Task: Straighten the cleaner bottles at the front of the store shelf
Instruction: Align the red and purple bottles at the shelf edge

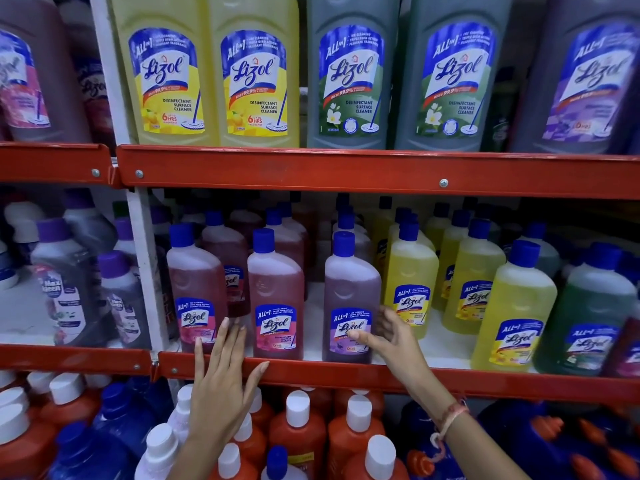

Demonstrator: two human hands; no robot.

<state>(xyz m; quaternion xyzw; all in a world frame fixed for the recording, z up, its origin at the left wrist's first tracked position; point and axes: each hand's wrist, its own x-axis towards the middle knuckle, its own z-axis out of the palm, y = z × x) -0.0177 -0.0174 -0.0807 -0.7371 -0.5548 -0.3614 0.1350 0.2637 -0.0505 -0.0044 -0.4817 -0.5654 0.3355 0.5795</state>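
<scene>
Right hand (391,337): grasping purple bottle (349,282), thumb on label, fingers round right side; front row, middle shelf. Left hand (221,386): released, fingers straight, across red rail (311,374), tips at pink bottle (194,282). Second pink bottle (275,292) upright between.

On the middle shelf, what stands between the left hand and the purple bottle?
One upright pink bottle stands between the left hand and the purple bottle, seen in the head view.

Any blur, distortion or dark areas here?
Head view: wide-angle distortion bends the red metal shelf rail; the large purple-labelled bottle at top right is smeared; rows behind the blue-capped purple bottle fall into shadow; left hand and right hand look sharp.
</scene>
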